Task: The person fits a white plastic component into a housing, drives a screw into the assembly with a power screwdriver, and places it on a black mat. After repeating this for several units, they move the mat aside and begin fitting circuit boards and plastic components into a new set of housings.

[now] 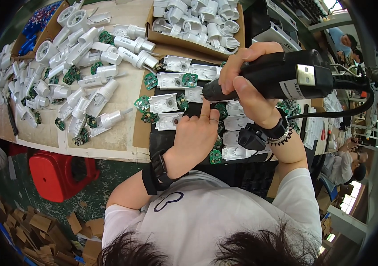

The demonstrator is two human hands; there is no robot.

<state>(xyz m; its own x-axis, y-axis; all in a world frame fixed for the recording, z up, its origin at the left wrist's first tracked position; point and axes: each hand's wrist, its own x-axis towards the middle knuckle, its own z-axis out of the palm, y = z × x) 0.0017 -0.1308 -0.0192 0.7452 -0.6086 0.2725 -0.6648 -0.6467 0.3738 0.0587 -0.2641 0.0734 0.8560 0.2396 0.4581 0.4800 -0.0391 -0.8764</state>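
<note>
My right hand (pixel 255 99) is wrapped round a black electric screwdriver (pixel 282 75) lying nearly level, its nose pointing left. That nose is over the right end of a white plastic housing half (pixel 193 94); the bit's exact contact is hidden. My left hand (pixel 193 139) stretches its index finger to the housing, just below the nose, with the other fingers partly bent and the thumb unseen. More white housing halves (pixel 163 103) lie in rows on a black mat (pixel 161 140), with green circuit boards (pixel 142 103) at their ends.
A cardboard box (pixel 150 33) of white plastic parts stands beyond the rows. Assorted white housings (pixel 93 80) cover the table's left side. The screwdriver's black cable (pixel 344 113) loops at right. A red stool (pixel 49 177) stands below left, cardboard scraps (pixel 42 221) nearby. Other people are at right.
</note>
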